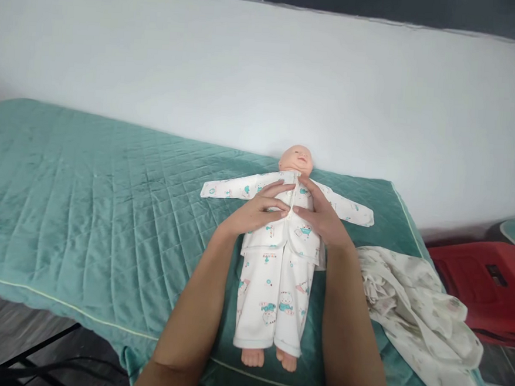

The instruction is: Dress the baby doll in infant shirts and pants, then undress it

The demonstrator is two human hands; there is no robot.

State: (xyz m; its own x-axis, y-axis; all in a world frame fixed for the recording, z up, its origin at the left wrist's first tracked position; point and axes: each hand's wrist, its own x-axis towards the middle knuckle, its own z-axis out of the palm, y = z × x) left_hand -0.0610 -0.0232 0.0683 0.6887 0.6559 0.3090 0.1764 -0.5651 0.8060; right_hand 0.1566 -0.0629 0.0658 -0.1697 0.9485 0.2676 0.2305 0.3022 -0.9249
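Near the far edge of the green quilted cover [106, 206], right of its middle, the doll [296, 158] lies on its back, head by the wall and feet toward the piped near edge. Your left hand [254, 212] and right hand [326, 217] are both open, fingers loosely spread, fingertips resting on the front of the white jacket [261, 238] to either side of its opening. The step in hand seems to be settling that front. To do it well, keep your touch light, bring both panels level from collar to hem, and watch the rounded lower corners, where they part. Any fastenings are too small to tell.

Counting, you have one doll, one jacket with two outspread sleeves, one pair of trousers [254, 293], two bare feet, and one crumpled cloth [425, 316] by the cover's right edge.
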